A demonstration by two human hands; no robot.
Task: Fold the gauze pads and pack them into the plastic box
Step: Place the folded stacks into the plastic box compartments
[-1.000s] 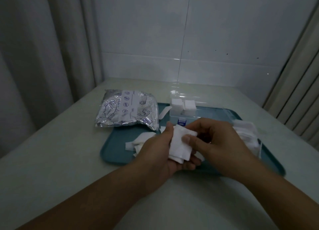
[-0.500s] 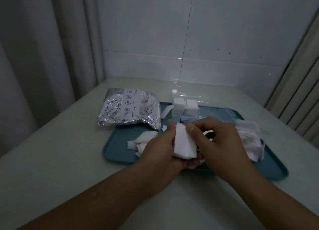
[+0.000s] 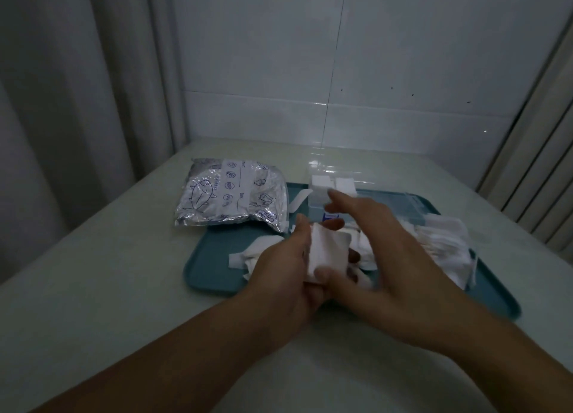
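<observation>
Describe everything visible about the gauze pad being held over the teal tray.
The gauze pad is a white, soft-looking fabric piece, roughly square, already folded at least once, with a diagonal crease across its face. It is held above the near part of the teal tray, its face tilted toward the camera. The left hand grips its left edge and lower corner with thumb and fingers. The right hand is blurred, fingers spread; whether it touches the pad is unclear.

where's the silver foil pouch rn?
Head view, left of centre: the silver foil pouch lies on the table, overlapping the teal tray's far-left corner, left of the clear plastic box.
</observation>
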